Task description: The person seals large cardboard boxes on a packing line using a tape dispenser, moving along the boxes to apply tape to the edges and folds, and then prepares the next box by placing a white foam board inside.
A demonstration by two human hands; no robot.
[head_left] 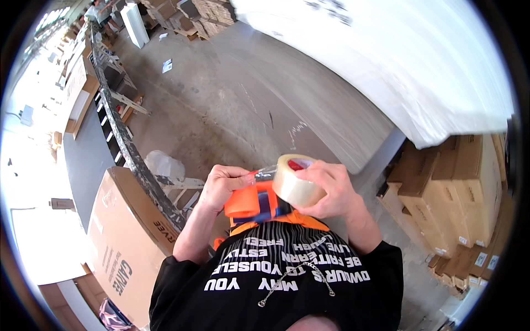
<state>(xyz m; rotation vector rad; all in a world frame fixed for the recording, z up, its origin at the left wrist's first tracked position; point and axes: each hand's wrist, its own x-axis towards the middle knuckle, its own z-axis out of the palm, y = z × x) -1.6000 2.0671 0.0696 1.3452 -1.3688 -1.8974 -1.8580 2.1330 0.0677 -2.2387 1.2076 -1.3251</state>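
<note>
In front of my waist, my right hand [330, 187] grips a wide roll of clear packing tape [295, 190] with a red and white core. A short clear strip [266, 173] runs from the roll to my left hand [222, 186]. The fingers of that hand pinch the strip's end, where a bit of red shows. Just below the strip is a bright orange and dark blue object [243, 203], blurred; its kind and what holds it I cannot tell. Behind it, orange material [306, 220] lies against my black shirt.
A large cardboard box [124, 243] leans at my left beside a long worktable [91, 165]. Stacked cartons [452, 187] stand at the right. White sheeting [397, 55] covers something large at the far right, above a grey board [331, 116]. A person [99, 14] stands far back left.
</note>
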